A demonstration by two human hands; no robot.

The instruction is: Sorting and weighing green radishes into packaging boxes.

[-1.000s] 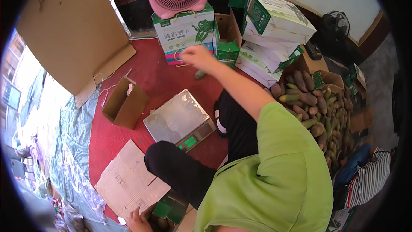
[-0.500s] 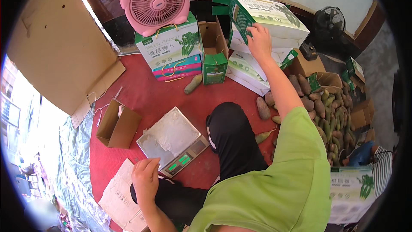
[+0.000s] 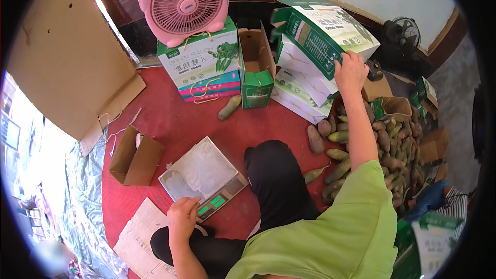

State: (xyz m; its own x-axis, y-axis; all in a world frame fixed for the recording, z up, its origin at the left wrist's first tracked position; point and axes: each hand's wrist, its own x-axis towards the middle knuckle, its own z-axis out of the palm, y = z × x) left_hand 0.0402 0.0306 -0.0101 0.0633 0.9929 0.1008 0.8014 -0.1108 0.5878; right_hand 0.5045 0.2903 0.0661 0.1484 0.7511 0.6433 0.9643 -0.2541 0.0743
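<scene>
At the far right my right hand (image 3: 352, 74) is closed on the corner of a white and green radish carton (image 3: 341, 27), its fingers on the edge of the green side panel. That carton lies tilted on top of other white cartons (image 3: 299, 89). My left hand (image 3: 183, 219) hovers over my bent knee, beside the front of a digital scale (image 3: 201, 166) with lit green digits. Its fingers are curled together, and nothing shows in them. The scale's metal plate carries no goods.
A heap of green radishes (image 3: 395, 142) lies on the right. A pink fan (image 3: 187, 5) stands on a carton (image 3: 199, 57) at the back, beside an open narrow box (image 3: 258, 85). A small brown box (image 3: 137, 157) sits left of the scale. Another person's striped sleeve (image 3: 454, 204) shows at right.
My right hand has moved right and nearer along the carton, whose green panel has swung out toward me. My left hand has shifted slightly. At far right, the other person's carton has turned.
</scene>
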